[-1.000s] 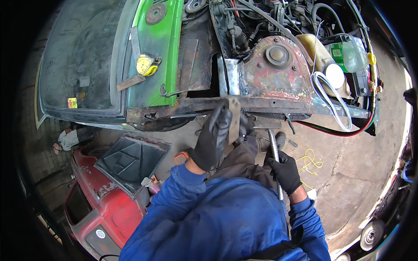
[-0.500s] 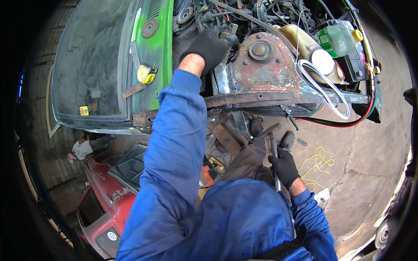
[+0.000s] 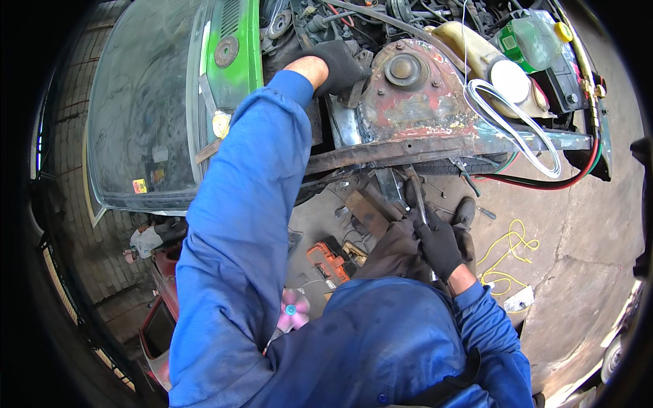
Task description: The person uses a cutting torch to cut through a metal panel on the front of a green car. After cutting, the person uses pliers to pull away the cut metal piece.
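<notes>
My left hand (image 3: 342,66), in a black glove, reaches into the engine bay beside the rusty strut tower (image 3: 408,95). Its fingers are closed around a dark metal piece (image 3: 355,94) that stands against the tower's left side; the glove hides much of it. Below, bare metal shows on a panel (image 3: 345,122) next to the tower. My right hand (image 3: 439,246), also gloved, grips a hammer (image 3: 417,197) by its metal handle. The hammer's head end points up toward the rusty fender edge (image 3: 388,155) and is partly blurred.
A windshield (image 3: 146,102) and green cowl lie left, with a grinding disc (image 3: 226,51) and tape measure (image 3: 221,124). Coiled white tubing (image 3: 517,136), a plastic bottle (image 3: 527,44) and locking pliers (image 3: 468,178) are right. An orange tool (image 3: 330,262) and yellow cord (image 3: 507,251) lie on the floor.
The hammer has swung up toward the fender edge with my right hand. My left hand has shifted slightly down against the tower's side. The whole view has moved a little.
</notes>
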Demonstrator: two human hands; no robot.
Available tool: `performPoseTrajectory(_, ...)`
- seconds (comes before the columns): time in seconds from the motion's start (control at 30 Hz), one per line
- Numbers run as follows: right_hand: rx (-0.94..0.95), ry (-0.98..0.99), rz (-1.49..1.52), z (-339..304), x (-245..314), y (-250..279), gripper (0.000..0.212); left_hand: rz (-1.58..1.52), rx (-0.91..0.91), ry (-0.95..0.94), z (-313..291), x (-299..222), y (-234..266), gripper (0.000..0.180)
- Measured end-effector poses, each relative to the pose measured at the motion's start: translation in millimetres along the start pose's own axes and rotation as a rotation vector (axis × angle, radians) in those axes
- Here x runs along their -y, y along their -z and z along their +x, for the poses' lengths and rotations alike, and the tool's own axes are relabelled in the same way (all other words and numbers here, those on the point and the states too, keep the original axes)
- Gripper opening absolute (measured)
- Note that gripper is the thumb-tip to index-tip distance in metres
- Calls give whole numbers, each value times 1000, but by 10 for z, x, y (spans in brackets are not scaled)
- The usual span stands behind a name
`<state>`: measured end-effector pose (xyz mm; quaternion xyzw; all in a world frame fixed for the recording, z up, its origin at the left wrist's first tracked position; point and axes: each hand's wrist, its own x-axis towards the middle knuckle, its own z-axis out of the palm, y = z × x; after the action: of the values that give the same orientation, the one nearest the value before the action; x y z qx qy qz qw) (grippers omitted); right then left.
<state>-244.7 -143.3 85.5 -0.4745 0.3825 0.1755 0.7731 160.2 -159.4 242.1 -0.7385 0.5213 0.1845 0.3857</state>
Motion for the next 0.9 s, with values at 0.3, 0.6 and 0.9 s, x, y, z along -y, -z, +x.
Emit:
performPoseTrajectory(0.3,134,117,499,466,185,-333,33,-392,25,52,-50,20,22,76)
performPoseTrajectory(0.6,304,174,659,606,483,-379,41,-544,-241,139,-187,-48,-203,70)
performPoseTrajectory(0.9,621,-30,1069,991,323,-495,22,-548,-300,107,-248,-124,-314,67)
